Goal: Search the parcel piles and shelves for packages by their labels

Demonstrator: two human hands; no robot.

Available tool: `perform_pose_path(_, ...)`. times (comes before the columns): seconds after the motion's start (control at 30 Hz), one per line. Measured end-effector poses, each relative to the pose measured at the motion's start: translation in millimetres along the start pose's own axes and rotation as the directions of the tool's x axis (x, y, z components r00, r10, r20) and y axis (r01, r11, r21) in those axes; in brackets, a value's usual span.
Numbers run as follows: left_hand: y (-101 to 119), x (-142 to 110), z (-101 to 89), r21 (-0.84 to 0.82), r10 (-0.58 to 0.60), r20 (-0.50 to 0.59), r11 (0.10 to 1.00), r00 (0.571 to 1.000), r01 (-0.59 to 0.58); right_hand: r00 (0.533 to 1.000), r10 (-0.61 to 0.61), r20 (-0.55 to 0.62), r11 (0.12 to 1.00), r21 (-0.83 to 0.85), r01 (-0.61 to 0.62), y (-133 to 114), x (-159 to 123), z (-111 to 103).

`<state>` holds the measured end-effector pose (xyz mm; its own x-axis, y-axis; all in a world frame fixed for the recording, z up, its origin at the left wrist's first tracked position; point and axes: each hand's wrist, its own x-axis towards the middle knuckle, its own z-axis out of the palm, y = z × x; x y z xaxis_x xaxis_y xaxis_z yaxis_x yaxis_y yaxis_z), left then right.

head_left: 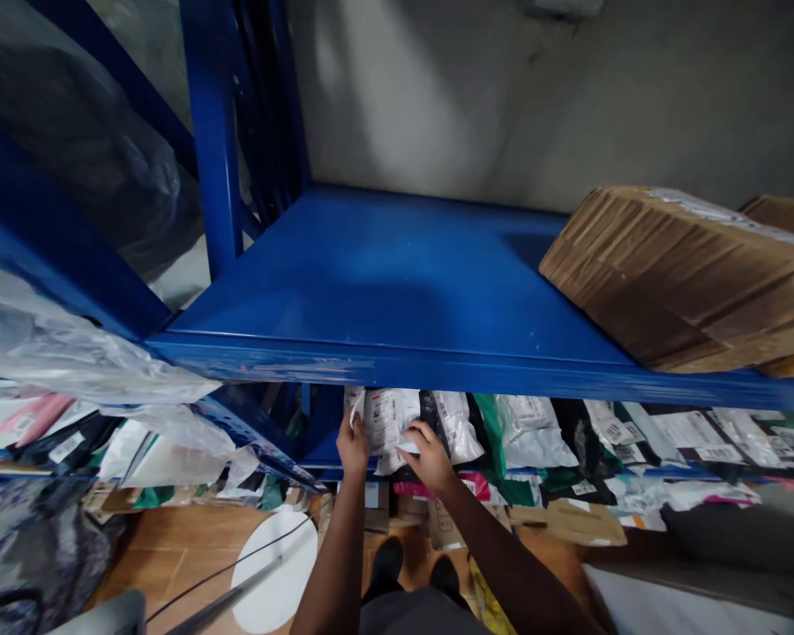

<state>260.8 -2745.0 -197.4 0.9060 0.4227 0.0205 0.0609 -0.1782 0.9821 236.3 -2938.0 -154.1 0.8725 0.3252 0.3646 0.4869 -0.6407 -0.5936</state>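
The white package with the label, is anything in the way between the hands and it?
No. Both hands are already on the white package: the left hand at its left edge, the right hand at its lower right. It stands on the lower shelf, with other parcels packed to its right.

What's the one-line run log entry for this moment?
left hand: holding white parcel | right hand: holding same parcel | place: lower shelf | above: cardboard box

A cardboard box point(688, 273) is carried on the blue shelf point(370, 282); parcels point(535, 432) are packed along the shelf below.
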Motion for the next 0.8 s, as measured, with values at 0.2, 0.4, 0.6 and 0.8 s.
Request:
perform_pose_path(0.2, 1, -27, -11.9, 0.033, 0.353, 0.259, 0.927, 0.899, -0.373, 0.999, 0.035, 0.004, 0.992, 0.119, -0.035, -1, 5, -12)
perform_pose_path(0.4, -9, -38, -11.6, 0.207, 0.476, 0.401, 0.786, 0.783, -0.583, 0.988, -0.041, 0.151, 0.99, 0.143, 0.02, -18, 7, -18)
perform_pose_path(0.6, -16, -32, -7.0, 0.275, 0.421, 0.264, 0.829, 0.868, -0.486, 0.969, 0.245, 0.018, 0.939, -0.255, -0.232, -42, -7, -1)
perform_pose_path(0.8, -20, -50, -15.0, 0.19, 0.458, 0.296, 0.832, 0.838, -0.522, 0.951, 0.31, 0.001, 0.879, -0.382, -0.286, -34, -19, -3)
